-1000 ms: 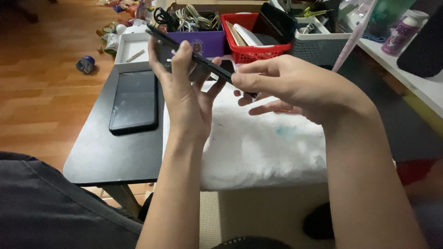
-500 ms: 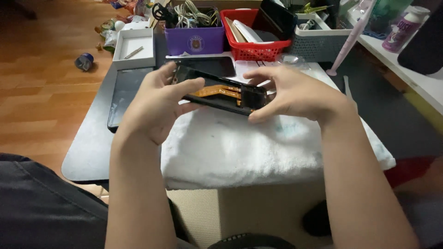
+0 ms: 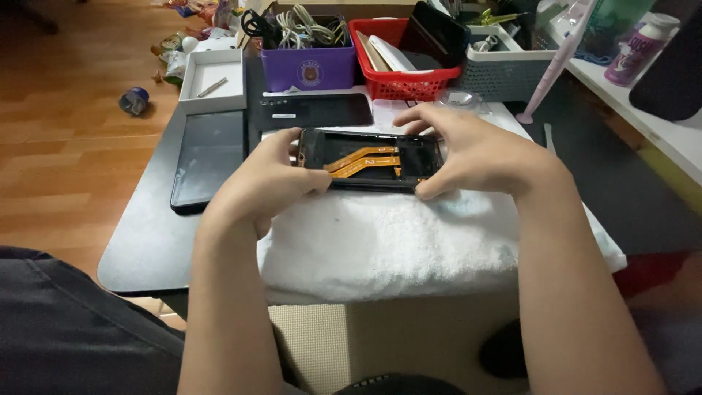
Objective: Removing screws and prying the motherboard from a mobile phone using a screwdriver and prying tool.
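**Opened phone held between both sets of fingers, over the white towel**

Your left hand (image 3: 267, 183) grips the left end of the opened phone (image 3: 373, 161), and your right hand (image 3: 472, 153) grips the right end. The phone lies lengthwise between the two hands, open side up, with orange ribbon cables running across its middle. Your left fingers (image 3: 311, 179) curl round its near edge and left end, closed on the frame; your left thumb lies along the near edge. Your right fingers (image 3: 417, 117) spread over the far edge and the right end, with the thumb (image 3: 431, 192) pressed against the near right corner. So both sets of fingers are narrow and holding the phone, one at each end.

Just below your fingers lies a white towel (image 3: 380, 241), spread over the dark desk (image 3: 146, 241); whether the phone rests on it or is held just above it cannot be told. Just beyond your fingers, on the far side of the phone, lies a black panel (image 3: 314, 111). Left of your left fingers a dark tablet-like slab (image 3: 208, 157) lies flat on the desk. Farther out, past the panel, stand a purple box (image 3: 311, 66) filled with cables, a red basket (image 3: 398, 69) and a grey basket (image 3: 504, 69). A white tray (image 3: 212, 77) sits beyond the slab.
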